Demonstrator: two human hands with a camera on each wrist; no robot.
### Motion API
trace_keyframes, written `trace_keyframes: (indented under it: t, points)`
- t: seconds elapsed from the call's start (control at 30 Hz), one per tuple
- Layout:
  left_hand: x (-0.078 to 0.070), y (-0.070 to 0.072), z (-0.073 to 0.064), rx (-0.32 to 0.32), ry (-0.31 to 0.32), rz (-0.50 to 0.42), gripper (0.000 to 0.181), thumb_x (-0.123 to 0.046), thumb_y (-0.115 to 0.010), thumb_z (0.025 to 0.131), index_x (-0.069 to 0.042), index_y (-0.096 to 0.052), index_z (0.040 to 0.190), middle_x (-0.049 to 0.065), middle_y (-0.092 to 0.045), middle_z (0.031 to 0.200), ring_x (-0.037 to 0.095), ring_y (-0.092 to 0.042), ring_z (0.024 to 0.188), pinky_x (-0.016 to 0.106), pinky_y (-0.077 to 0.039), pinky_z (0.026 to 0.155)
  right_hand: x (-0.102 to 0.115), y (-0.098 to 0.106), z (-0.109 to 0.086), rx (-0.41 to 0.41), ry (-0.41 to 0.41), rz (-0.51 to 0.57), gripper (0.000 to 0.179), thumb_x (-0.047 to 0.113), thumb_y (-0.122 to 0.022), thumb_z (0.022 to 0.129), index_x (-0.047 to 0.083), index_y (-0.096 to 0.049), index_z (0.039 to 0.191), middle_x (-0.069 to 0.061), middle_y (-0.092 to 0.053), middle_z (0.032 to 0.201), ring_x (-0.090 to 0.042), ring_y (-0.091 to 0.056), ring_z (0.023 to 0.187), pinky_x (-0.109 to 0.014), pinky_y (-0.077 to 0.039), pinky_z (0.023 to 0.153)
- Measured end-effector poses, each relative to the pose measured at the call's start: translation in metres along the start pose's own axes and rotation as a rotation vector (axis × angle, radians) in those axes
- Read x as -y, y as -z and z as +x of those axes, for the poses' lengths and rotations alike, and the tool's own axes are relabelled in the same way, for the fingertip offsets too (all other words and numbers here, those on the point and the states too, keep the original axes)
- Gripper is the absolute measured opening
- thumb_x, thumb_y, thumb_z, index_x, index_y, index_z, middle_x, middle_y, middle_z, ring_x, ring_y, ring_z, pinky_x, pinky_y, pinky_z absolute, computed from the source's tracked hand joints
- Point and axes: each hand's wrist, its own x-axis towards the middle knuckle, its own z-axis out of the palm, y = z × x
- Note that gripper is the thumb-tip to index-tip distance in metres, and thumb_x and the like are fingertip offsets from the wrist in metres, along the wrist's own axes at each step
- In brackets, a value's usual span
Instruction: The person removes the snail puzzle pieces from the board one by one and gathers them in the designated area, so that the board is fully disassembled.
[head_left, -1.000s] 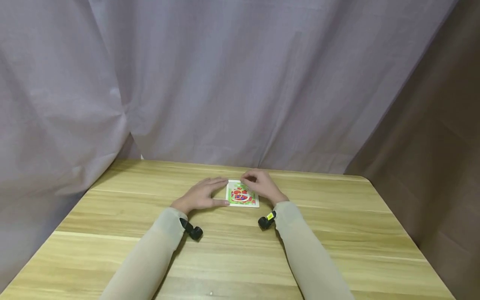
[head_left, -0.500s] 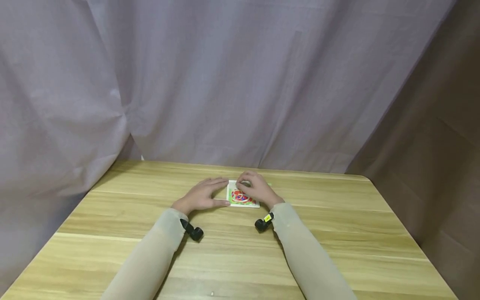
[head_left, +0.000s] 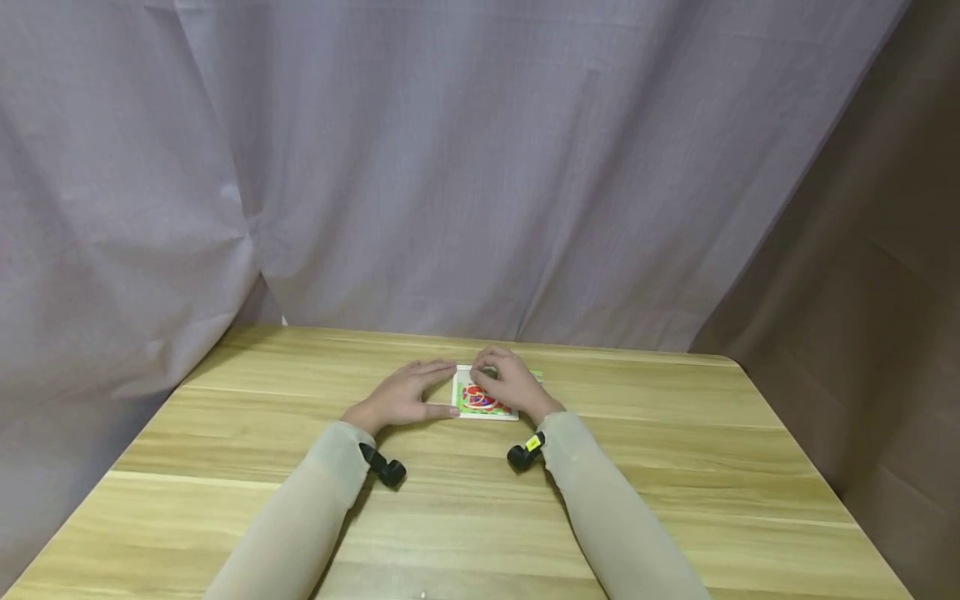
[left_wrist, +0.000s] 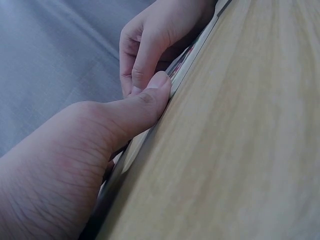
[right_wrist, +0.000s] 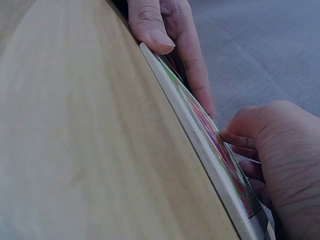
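Note:
A small square board (head_left: 487, 415) with a white border and a red, blue and green picture lies flat near the table's far side. My left hand (head_left: 397, 395) rests at its left side, fingers stretched to the far corner and thumb on the near one. Over the upper right part of the picture is my right hand (head_left: 516, 387), fingers bent and thumb tip close to the index finger. In the right wrist view its fingertips (right_wrist: 229, 139) are right at the picture's surface; I cannot tell whether they pinch anything. A green strip (head_left: 537, 376) shows beyond the right hand.
The pale wood table (head_left: 450, 517) has rounded far corners. A grey curtain (head_left: 420, 167) hangs behind it, and a darker brown one (head_left: 862, 292) on the right. Black wrist cameras (head_left: 392, 473) sit on both cuffs.
My right hand has shifted left and slightly nearer over the board, and the green strip has come into view beyond it. The left hand stays at the board's left side.

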Motion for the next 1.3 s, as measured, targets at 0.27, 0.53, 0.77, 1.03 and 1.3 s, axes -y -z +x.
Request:
trace_keyframes:
  t: [0.27, 0.53, 0.77, 1.03, 1.3]
  points:
    - [0.0001, -0.0026, -0.0008, 0.004, 0.012, 0.014, 0.091, -0.063, -0.071, 0.103, -0.010, -0.045, 0.173, 0.012, -0.041, 0.182, 0.036, -0.036, 0.171, 0.064, -0.019, 0.143, -0.0015, -0.0020, -0.0022, -0.001, -0.009, 0.018, 0.021, 0.016, -0.070, 0.109, 0.001, -0.081, 0.118, -0.019, -0.074, 0.135, -0.041, -0.067, 0.136, -0.062, -0.053, 0.124]
    - [-0.0008, -0.0030, -0.0012, 0.010, 0.016, 0.013, 0.090, -0.062, -0.071, 0.103, -0.011, -0.045, 0.173, 0.012, -0.040, 0.182, 0.035, -0.035, 0.171, 0.063, -0.018, 0.144, -0.0013, -0.0034, -0.0033, -0.014, -0.001, 0.012, 0.023, 0.018, -0.069, 0.110, 0.001, -0.082, 0.118, -0.018, -0.075, 0.135, -0.041, -0.067, 0.135, -0.063, -0.053, 0.122]
    - [-0.0024, -0.0044, -0.0040, 0.011, 0.018, -0.011, 0.089, -0.061, -0.072, 0.104, -0.010, -0.046, 0.172, 0.012, -0.041, 0.182, 0.036, -0.036, 0.171, 0.063, -0.017, 0.144, -0.0003, -0.0060, -0.0054, -0.019, -0.008, 0.024, 0.022, 0.019, -0.070, 0.109, 0.002, -0.083, 0.117, -0.018, -0.075, 0.135, -0.041, -0.067, 0.136, -0.063, -0.052, 0.123]
    - [-0.0002, -0.0042, -0.0035, 0.006, 0.012, -0.017, 0.090, -0.062, -0.072, 0.103, -0.011, -0.045, 0.173, 0.013, -0.041, 0.182, 0.037, -0.035, 0.171, 0.064, -0.017, 0.144, 0.0012, -0.0051, -0.0031, -0.022, 0.006, 0.008, 0.022, 0.018, -0.069, 0.109, 0.002, -0.083, 0.115, -0.018, -0.078, 0.132, -0.040, -0.069, 0.133, -0.063, -0.052, 0.123]
    - [0.0001, -0.0005, 0.0000, -0.002, -0.001, 0.001, 0.090, -0.061, -0.072, 0.104, -0.010, -0.045, 0.173, 0.013, -0.041, 0.182, 0.038, -0.035, 0.171, 0.064, -0.018, 0.143, 0.0040, 0.0015, 0.0005, -0.044, 0.001, -0.020, 0.025, 0.022, -0.069, 0.110, 0.003, -0.084, 0.116, -0.016, -0.082, 0.128, -0.036, -0.071, 0.126, -0.057, -0.057, 0.116]
